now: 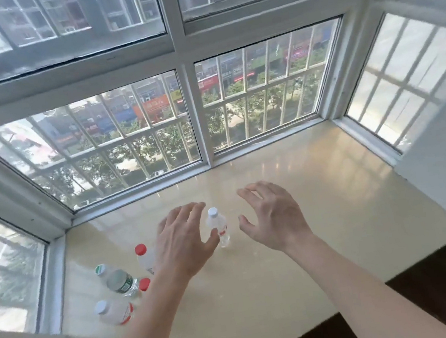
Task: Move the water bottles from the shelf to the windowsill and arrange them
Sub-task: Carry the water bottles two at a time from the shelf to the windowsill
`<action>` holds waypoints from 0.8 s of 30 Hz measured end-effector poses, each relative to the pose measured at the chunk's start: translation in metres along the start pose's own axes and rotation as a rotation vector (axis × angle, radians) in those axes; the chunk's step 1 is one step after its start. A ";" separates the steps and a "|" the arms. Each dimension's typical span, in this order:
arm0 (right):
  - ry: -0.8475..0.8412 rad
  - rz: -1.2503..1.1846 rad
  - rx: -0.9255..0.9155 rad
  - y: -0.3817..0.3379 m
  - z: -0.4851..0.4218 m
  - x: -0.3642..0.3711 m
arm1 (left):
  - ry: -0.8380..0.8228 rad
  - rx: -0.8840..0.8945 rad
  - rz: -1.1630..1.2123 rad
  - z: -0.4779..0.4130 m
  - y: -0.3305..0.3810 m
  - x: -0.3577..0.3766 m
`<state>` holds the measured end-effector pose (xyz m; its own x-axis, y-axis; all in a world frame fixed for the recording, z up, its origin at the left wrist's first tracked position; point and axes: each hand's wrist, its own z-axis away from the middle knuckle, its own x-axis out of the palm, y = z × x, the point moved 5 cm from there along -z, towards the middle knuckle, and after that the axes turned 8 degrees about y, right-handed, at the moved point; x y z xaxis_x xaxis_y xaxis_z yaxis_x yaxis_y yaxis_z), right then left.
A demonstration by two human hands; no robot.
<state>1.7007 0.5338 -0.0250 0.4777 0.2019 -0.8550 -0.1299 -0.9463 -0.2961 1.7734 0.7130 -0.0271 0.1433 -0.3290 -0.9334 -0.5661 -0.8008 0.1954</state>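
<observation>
The left-hand grip (182,241) and the right-hand grip (274,219) are both apart: fingers spread and lightly curved, palms turned toward each other, nothing held in either. The small clear bottle (219,228) stands between them on the windowsill (323,211), around the middle of its depth and a little left of centre. The left thumb overlaps the bottle's lower body in this view, and whether it touches cannot be told. The right-hand grip is apart from the bottle, just beside it on the right.

Handling, as a judgement: this is a thin-walled plastic bottle whose fill level cannot be read, so treat it as light and easy to tip. The wall will give under a hard squeeze, and the smooth body may slide on the glossy sill. Take hold round the mid-body, below the shoulder, with the thumb opposite the fingers. Hold the cap only for small corrections.

The long axis is vertical, with the white cap up and the base flat on the sill. The slight lean toward the far side is likely a lens effect.

Further out, to the near left, the other bottles form a loose cluster:

- the red-capped bottle (143,256), partly hidden by the left hand
- the green-capped bottle (117,280)
- a second red cap (145,284), with its body hidden
- the white-capped bottle with a red label (113,311), nearest of all

Each appears upright, cap up. The shelf is not in view.
</observation>
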 end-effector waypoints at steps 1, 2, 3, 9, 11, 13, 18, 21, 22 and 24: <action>0.010 0.020 0.031 0.004 0.003 -0.008 | 0.003 0.031 0.014 -0.002 0.007 -0.001; 0.024 0.040 0.062 0.008 0.007 -0.016 | 0.007 0.062 0.031 -0.003 0.015 -0.002; 0.039 0.061 0.092 0.012 0.013 -0.024 | 0.008 0.093 0.049 -0.004 0.024 -0.002; 0.066 0.201 0.300 0.044 0.068 -0.074 | -0.040 0.299 0.180 -0.004 0.086 0.009; 0.089 0.256 0.387 0.055 0.097 -0.094 | -0.061 0.382 0.216 0.003 0.111 0.015; 0.110 0.315 0.477 0.065 0.127 -0.113 | -0.087 0.478 0.252 0.011 0.139 0.019; 0.188 0.417 0.668 0.078 0.200 -0.158 | -0.120 0.671 0.344 0.034 0.207 0.018; 0.257 0.463 0.760 0.086 0.236 -0.181 | -0.141 0.792 0.372 0.052 0.246 0.017; 0.288 0.478 0.782 0.089 0.246 -0.187 | -0.147 0.826 0.384 0.057 0.259 0.017; 0.341 0.502 0.817 0.095 0.266 -0.200 | -0.156 0.891 0.400 0.066 0.285 0.017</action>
<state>1.3623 0.4708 0.0045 0.4104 -0.3748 -0.8313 -0.8764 -0.4140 -0.2459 1.5606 0.5125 -0.0068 -0.2641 -0.3725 -0.8897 -0.9627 0.0457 0.2666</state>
